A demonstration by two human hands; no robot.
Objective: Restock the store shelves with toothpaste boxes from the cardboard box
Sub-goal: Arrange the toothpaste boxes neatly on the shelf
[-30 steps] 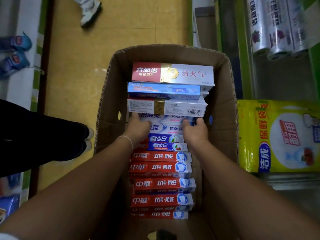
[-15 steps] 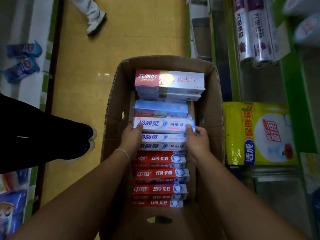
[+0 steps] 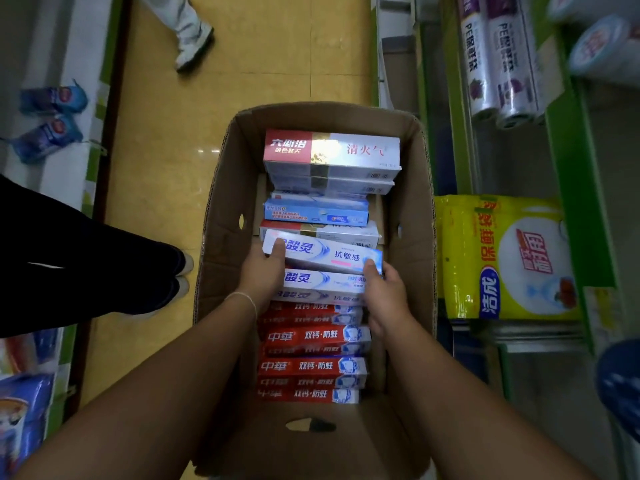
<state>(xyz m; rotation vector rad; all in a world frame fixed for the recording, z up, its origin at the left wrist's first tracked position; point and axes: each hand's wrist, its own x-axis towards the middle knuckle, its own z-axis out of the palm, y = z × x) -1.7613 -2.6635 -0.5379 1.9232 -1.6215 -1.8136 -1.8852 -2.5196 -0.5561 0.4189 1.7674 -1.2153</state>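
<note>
An open cardboard box [image 3: 221, 216] stands on the floor, filled with rows of toothpaste boxes. Red ones [image 3: 311, 365] lie nearest me, white-and-blue ones [image 3: 322, 280] in the middle, and red-white-gold ones [image 3: 332, 150] at the far end. My left hand [image 3: 263, 271] grips the left end of a small stack of white-and-blue toothpaste boxes [image 3: 332, 252]. My right hand [image 3: 382, 289] grips the right end. The top box of that stack sits slightly tilted above the rows.
A green shelf unit [image 3: 568, 161] stands right of the box, with a yellow pack [image 3: 502, 258] on a lower level and rolls of cling film [image 3: 498, 60] above. Another person's dark legs [image 3: 86, 265] stand to the left. A white shoe [image 3: 192, 46] is further down the yellow-tiled aisle [image 3: 263, 64].
Both hands have taken hold of the white-and-blue boxes by their ends and raised them a little out of the row. The view has pulled back from the cardboard box.
</note>
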